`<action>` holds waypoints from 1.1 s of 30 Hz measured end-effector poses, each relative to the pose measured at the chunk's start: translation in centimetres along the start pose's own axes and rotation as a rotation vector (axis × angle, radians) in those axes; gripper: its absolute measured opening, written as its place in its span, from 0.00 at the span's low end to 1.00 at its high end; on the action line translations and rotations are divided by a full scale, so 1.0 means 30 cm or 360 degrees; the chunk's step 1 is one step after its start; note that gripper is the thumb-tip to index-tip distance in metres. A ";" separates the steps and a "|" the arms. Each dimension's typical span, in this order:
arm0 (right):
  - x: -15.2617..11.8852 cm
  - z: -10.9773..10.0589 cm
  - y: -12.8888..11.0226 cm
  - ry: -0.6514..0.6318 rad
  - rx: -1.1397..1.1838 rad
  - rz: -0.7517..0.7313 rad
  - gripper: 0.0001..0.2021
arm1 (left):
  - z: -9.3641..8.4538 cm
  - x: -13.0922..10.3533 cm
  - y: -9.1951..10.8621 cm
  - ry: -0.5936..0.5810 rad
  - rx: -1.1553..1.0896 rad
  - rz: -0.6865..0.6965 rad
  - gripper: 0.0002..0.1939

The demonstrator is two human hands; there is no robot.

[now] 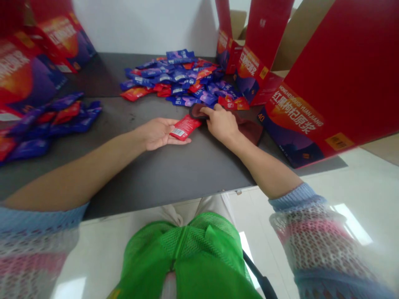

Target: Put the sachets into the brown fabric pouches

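Red sachet [186, 127] meets brown cloth [250, 128]
Left hand [160, 133] grips 1 end, apparently bracing it against the cloth held in the right hand [222, 123].

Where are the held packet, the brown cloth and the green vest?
Held packet [187, 126]: head view, its printed face.
Brown cloth [249, 128]: head view, its larger visible part.
Green vest [193, 261]: head view, its front.

A flat red sachet [186, 127] with a white barcode patch lies slanted in the left hand [159, 133]. A crumpled brown cloth [250, 128], bunched under the right hand [222, 124], meets the sachet's far end
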State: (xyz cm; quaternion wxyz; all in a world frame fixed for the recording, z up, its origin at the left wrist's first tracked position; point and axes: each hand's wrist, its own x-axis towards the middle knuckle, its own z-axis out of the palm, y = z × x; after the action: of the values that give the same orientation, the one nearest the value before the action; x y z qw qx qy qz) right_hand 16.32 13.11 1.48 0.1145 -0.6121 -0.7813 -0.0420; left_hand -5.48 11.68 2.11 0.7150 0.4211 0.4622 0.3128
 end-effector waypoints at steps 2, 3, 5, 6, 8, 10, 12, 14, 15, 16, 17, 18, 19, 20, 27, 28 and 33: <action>-0.009 -0.010 0.016 0.0082 0.0077 -0.0014 0.24 | -0.007 0.000 -0.002 -0.0024 -0.0031 0.0000 0.25; -0.016 -0.017 0.015 0.0114 0.0113 -0.0042 0.24 | -0.014 0.002 -0.004 -0.0055 -0.0045 -0.0004 0.26; -0.036 -0.033 -0.009 0.0145 0.0172 -0.0152 0.26 | -0.032 0.011 -0.007 -0.0146 -0.0071 -0.0032 0.25; -0.048 -0.041 -0.029 0.0131 0.0193 -0.0240 0.27 | -0.041 0.017 -0.007 -0.0184 -0.0080 -0.0054 0.25; -0.071 -0.052 -0.070 0.0035 0.0211 -0.0475 0.27 | -0.054 0.029 -0.006 -0.0223 -0.0089 -0.0071 0.22; -0.087 -0.057 -0.101 -0.0096 0.0176 -0.0702 0.25 | -0.056 0.038 -0.002 -0.0196 -0.0085 -0.0045 0.18; -0.089 -0.060 -0.109 -0.0171 0.0118 -0.0837 0.24 | -0.050 0.041 0.001 -0.0156 -0.0065 -0.0025 0.16; -0.081 -0.064 -0.096 -0.0193 0.0071 -0.0931 0.22 | -0.039 0.037 0.003 -0.0152 -0.0034 -0.0046 0.17; -0.076 -0.068 -0.086 -0.0208 0.0050 -0.0992 0.22 | -0.034 0.034 0.004 -0.0161 -0.0020 -0.0061 0.17; -0.072 -0.073 -0.074 -0.0229 0.0028 -0.1061 0.22 | -0.029 0.032 0.004 -0.0178 -0.0010 -0.0069 0.17; -0.068 -0.079 -0.064 -0.0251 0.0003 -0.1127 0.22 | -0.027 0.030 0.004 -0.0196 -0.0001 -0.0077 0.17; -0.066 -0.084 -0.055 -0.0269 -0.0020 -0.1183 0.22 | -0.027 0.030 0.004 -0.0214 0.0008 -0.0082 0.16; -0.065 -0.090 -0.049 -0.0278 -0.0040 -0.1218 0.22 | -0.030 0.032 0.004 -0.0227 0.0012 -0.0084 0.16; -0.064 -0.095 -0.045 -0.0283 -0.0056 -0.1228 0.22 | -0.036 0.036 0.004 -0.0238 0.0015 -0.0086 0.16; -0.024 -0.093 0.015 -0.0325 -0.0100 -0.0780 0.25 | -0.123 0.084 0.010 -0.0587 -0.0026 -0.0220 0.20; -0.013 -0.087 0.032 -0.0331 -0.0113 -0.0679 0.26 | -0.131 0.087 0.008 -0.0635 -0.0033 -0.0204 0.21; 0.023 -0.051 0.085 -0.0295 -0.0152 -0.0497 0.25 | -0.130 0.083 -0.011 -0.0624 -0.0050 -0.0104 0.22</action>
State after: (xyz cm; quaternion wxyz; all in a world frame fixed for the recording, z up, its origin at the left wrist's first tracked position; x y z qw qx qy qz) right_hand 18.83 14.08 2.92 0.0049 -0.4894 -0.8711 -0.0397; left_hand -8.13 14.84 -0.02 0.8076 0.4474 0.3227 0.2087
